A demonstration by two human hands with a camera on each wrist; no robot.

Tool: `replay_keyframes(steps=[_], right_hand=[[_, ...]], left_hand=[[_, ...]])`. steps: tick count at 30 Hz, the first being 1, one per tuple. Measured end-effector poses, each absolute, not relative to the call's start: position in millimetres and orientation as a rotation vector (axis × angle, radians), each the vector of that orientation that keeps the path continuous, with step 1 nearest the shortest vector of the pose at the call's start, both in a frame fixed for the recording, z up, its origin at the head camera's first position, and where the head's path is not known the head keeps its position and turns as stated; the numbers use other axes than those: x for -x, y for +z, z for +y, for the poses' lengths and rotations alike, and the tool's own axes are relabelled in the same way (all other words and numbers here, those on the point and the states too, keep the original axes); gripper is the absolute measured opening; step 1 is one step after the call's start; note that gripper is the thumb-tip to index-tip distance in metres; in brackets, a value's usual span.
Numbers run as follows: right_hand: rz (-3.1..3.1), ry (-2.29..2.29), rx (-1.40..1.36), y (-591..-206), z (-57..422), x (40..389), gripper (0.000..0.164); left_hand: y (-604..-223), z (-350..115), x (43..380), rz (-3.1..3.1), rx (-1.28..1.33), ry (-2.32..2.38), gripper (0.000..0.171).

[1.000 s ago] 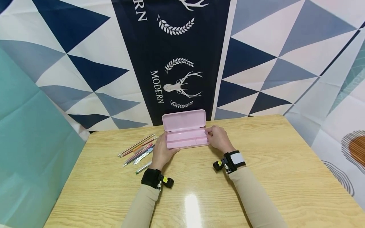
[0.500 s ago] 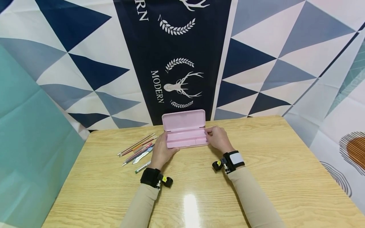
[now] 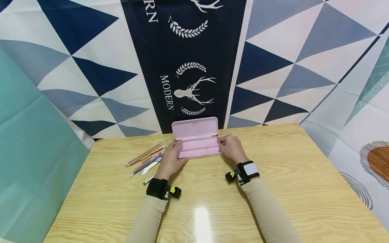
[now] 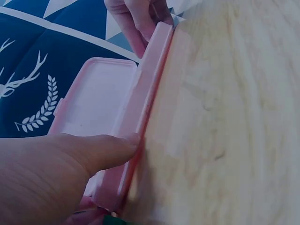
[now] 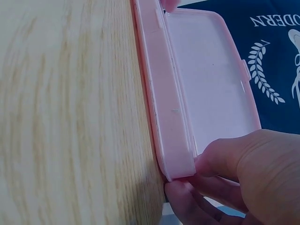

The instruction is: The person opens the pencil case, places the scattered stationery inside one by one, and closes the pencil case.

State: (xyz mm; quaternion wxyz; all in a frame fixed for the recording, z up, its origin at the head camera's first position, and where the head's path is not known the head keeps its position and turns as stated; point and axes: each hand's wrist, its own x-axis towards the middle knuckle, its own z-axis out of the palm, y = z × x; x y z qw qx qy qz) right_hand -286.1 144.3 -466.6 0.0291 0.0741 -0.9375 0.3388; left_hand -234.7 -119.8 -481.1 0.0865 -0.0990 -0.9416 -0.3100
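Observation:
A pink pencil case (image 3: 199,143) lies at the back of the wooden table, its lid (image 3: 195,128) raised and leaning toward the backdrop. No items show in its divided tray. My left hand (image 3: 170,161) grips the left end, with the thumb (image 4: 110,149) along the front wall and the fingers over the end. At the other end, my right hand (image 3: 233,148) pinches the case's corner, its thumb (image 5: 218,157) at the rim and its fingers below and outside. In the right wrist view, the case's long front wall (image 5: 166,98) stands close along the table.
Left of my left hand lie several pencils and pens (image 3: 143,156) and a silver-and-blue tool (image 3: 149,167). A green-tipped pen (image 3: 147,180) is partly hidden by that hand. A patterned backdrop (image 3: 194,77) rises behind the table's back edge (image 3: 261,126).
My left hand has shifted slightly, its fingers now reaching further over the case's left end and its wrist a little further left. The right hand and the case look almost unchanged.

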Motion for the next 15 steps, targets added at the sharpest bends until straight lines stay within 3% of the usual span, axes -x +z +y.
replay_keyframes(steps=[15], right_hand=[[-2.889,1.040,-0.245,-467,146,287,0.027]], left_hand=[[-461,-122,232,-2.802,0.242,-0.925,0.062]])
